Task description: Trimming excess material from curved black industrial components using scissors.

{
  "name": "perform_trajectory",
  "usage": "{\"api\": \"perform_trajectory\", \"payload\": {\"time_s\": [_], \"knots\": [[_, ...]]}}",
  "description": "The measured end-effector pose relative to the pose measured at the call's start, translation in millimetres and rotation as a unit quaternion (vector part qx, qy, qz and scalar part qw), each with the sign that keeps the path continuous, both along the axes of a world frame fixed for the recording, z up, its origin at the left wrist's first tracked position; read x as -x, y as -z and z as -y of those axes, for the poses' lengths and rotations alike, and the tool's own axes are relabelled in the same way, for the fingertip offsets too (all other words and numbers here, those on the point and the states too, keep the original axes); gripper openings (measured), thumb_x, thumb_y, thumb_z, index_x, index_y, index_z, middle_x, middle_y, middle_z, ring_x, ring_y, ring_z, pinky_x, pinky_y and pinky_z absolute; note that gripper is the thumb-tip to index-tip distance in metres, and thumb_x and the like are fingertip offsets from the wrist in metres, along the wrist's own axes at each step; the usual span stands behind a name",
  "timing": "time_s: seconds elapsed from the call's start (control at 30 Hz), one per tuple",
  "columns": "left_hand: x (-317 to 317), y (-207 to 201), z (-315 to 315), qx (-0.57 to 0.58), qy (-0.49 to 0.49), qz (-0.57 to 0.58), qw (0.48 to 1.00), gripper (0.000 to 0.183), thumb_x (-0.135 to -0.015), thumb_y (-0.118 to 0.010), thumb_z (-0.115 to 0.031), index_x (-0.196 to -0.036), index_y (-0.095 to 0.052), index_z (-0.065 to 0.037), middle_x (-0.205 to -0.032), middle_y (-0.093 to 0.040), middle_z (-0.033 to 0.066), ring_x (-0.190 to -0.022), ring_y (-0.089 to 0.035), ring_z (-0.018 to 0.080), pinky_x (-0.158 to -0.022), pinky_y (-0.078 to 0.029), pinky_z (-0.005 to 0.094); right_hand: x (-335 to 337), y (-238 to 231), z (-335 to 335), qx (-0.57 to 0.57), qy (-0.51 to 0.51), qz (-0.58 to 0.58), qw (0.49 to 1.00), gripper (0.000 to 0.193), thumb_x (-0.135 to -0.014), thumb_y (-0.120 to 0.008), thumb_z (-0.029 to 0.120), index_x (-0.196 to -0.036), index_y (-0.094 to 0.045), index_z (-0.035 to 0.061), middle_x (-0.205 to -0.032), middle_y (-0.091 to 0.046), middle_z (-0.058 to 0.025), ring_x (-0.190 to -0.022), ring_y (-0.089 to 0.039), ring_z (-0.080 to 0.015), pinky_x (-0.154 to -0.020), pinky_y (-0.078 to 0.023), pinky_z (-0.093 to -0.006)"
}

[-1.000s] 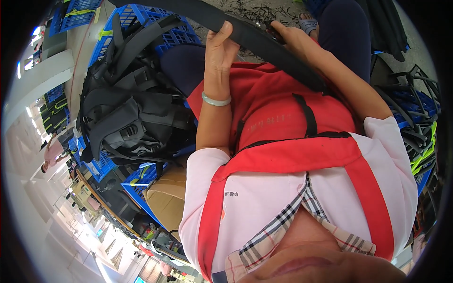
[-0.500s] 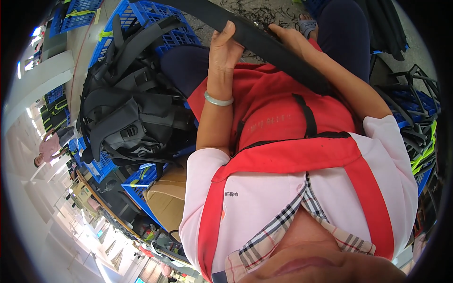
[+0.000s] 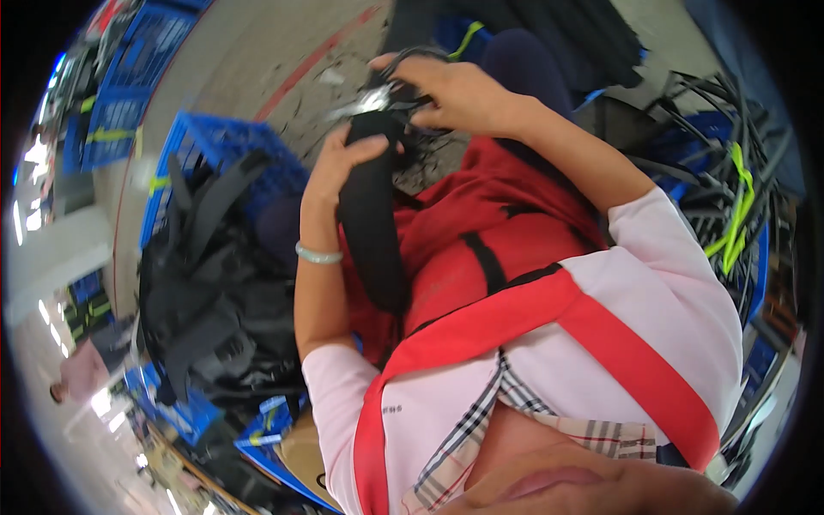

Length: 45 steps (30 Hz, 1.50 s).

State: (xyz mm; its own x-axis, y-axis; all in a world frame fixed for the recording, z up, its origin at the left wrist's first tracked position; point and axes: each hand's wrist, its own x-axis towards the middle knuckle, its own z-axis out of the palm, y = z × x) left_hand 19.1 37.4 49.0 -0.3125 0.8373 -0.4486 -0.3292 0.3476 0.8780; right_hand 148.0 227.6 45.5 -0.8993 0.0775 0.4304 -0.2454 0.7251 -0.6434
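Observation:
My left hand [image 3: 333,167] is closed on a long black padded strap [image 3: 371,227], thumb on top, near its far end. The strap's near end hangs down over my red apron [image 3: 446,266]. My right hand [image 3: 472,96] grips a pair of scissors [image 3: 374,100] with dark loop handles. Their shiny metal blades are smeared by motion and lie at the far end of the strap; whether they touch it I cannot tell.
To my left, black backpacks [image 3: 215,309] are heaped by a blue plastic crate [image 3: 184,142]. On the right stands another crate holding black straps [image 3: 747,172] and a yellow-green band [image 3: 736,215]. Dark scraps litter the floor beyond my hands. A person [image 3: 81,373] is at far left.
The strap has swung from slanting across me to nearly upright at left. My right hand has come up beside its far end, and the scissors now show. My view has turned.

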Motion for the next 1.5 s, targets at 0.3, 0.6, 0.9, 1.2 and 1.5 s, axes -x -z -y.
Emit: {"api": "perform_trajectory", "payload": {"time_s": [0.3, 0.6, 0.9, 1.2, 1.5], "knots": [[-40, -27, -34, -0.175, -0.117, 0.211, 0.955, 0.037, -0.089, -0.058, -0.022, -0.116, -0.056, 0.002, -0.105, -0.063, 0.0105, -0.092, -0.061, 0.0176, -0.081, -0.049, 0.0277, -54, -63, -60, -0.083, 0.039, 0.124, 0.988, 0.044, -0.066, -0.071, 0.016, -0.106, -0.056, 0.0047, -0.093, -0.062, -0.0129, -0.084, -0.061, -0.0306, -0.074, -0.047, -0.0370], [13, 51, -6, -0.138, -0.220, 0.103, 0.960, 0.020, -0.090, -0.057, -0.009, -0.108, -0.061, -0.001, -0.096, -0.065, 0.0078, -0.081, -0.063, 0.0166, -0.073, -0.051, 0.0281, -68, 55, -236, 0.100, 0.453, 0.143, 0.874, 0.036, -0.074, -0.073, 0.031, -0.090, -0.059, 0.0015, -0.071, -0.062, -0.0075, -0.064, -0.059, -0.0158, -0.060, -0.046, -0.0295], [-49, -47, -8, -0.176, -0.086, -0.217, 0.956, 0.014, -0.085, -0.058, 0.000, -0.099, -0.061, 0.002, -0.090, -0.061, 0.0060, -0.078, -0.058, 0.0121, -0.069, -0.044, 0.0225, -86, 162, -260, 0.096, 0.511, 0.201, 0.830, 0.047, -0.073, -0.071, 0.037, -0.099, -0.060, -0.0001, -0.081, -0.067, -0.0142, -0.065, -0.066, -0.0255, -0.070, -0.051, -0.0370], [-99, -147, 26, -0.632, 0.156, -0.033, 0.758, 0.027, -0.082, -0.064, -0.002, -0.105, -0.059, -0.015, -0.085, -0.063, 0.0191, -0.058, -0.052, 0.0236, -0.049, -0.041, 0.0323, -7, 99, -221, 0.252, 0.368, 0.124, 0.886, 0.037, -0.078, -0.069, 0.019, -0.107, -0.059, -0.0012, -0.080, -0.060, -0.0046, -0.054, -0.053, -0.0099, -0.053, -0.044, -0.0237], [-99, -168, 64, -0.618, 0.052, -0.205, 0.757, 0.049, -0.080, -0.067, 0.001, -0.115, -0.060, -0.032, -0.075, -0.063, 0.0118, -0.052, -0.044, 0.0201, -0.046, -0.037, 0.0302, 80, 42, -95, 0.293, 0.107, 0.179, 0.933, 0.015, -0.088, -0.062, 0.019, -0.093, -0.059, 0.0054, -0.060, -0.046, 0.0060, -0.048, -0.038, -0.0019, -0.044, -0.027, -0.0205]]}}
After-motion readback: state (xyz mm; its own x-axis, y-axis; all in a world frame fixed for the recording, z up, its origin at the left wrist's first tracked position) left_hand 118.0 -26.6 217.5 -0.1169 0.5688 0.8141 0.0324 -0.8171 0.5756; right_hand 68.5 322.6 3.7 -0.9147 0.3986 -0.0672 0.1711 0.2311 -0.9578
